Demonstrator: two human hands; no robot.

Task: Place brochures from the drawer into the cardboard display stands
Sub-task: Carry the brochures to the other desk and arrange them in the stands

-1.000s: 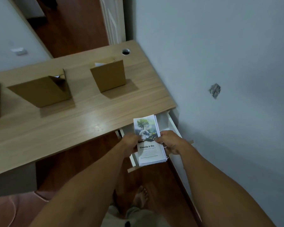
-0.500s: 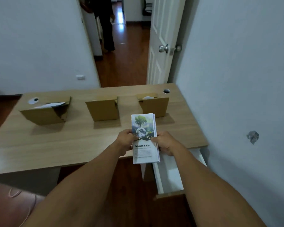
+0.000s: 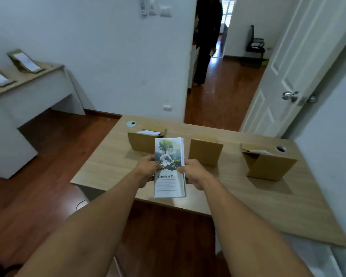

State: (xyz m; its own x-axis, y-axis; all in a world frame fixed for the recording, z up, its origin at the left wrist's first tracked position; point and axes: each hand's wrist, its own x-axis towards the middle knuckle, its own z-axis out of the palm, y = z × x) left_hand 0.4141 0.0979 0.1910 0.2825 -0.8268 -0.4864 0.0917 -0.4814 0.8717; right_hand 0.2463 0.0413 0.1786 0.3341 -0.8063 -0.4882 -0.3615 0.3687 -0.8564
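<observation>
A stack of brochures (image 3: 169, 150) with a tree-and-globe cover is held upright over the wooden desk (image 3: 238, 192). My left hand (image 3: 147, 170) grips its left edge and my right hand (image 3: 194, 174) grips its right edge. Three cardboard display stands face away from me on the desk: the left stand (image 3: 141, 141) with white paper showing in it, the middle stand (image 3: 205, 152), and the right stand (image 3: 268, 166) with paper in its top. The drawer is out of view.
A person in dark clothes (image 3: 207, 41) stands in the doorway beyond the desk. An open white door (image 3: 292, 72) is at the right. A second desk (image 3: 28, 84) at the left carries two more stands with brochures. Cable holes (image 3: 131, 123) mark the desk's far corners.
The brochure stack has come up out of the drawer and over the desk, held by both hands. My view has swung left, so the drawer has left the frame.
</observation>
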